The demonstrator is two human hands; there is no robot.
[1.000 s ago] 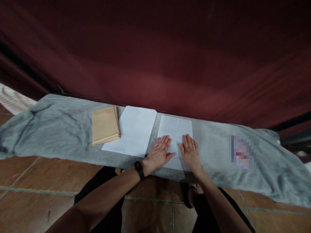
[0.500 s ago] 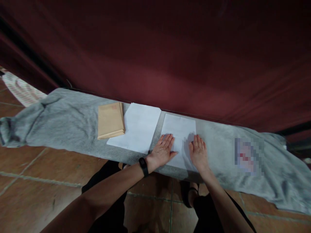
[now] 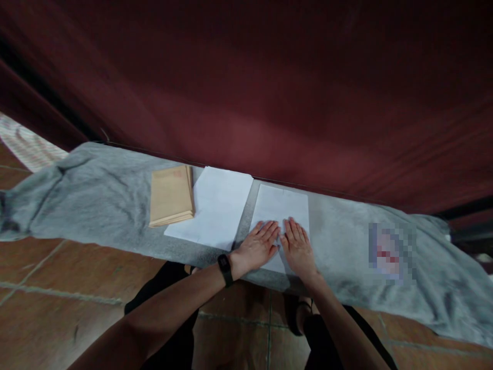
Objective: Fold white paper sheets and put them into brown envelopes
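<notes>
A white sheet of paper [image 3: 283, 205] lies on a grey cloth [image 3: 96, 198] that covers a long low surface. My left hand [image 3: 257, 247] rests flat on the sheet's near left part, fingers stretched out, with a black band on the wrist. Beside it my right hand [image 3: 297, 250] presses flat on the sheet's near middle, fingers out and almost touching the left hand's. To the left lies a second, larger stack of white sheets [image 3: 215, 205]. A stack of tan envelopes [image 3: 171, 195] sits on its left edge.
A dark red curtain [image 3: 269, 87] hangs right behind the covered surface. A blurred-out patch [image 3: 391, 252] lies on the cloth at the right. Brown floor tiles [image 3: 57, 288] and my dark-clothed legs are below.
My right hand slid right along the sheet, then came back left until it sits close beside the left hand. The left hand stayed on the paper.
</notes>
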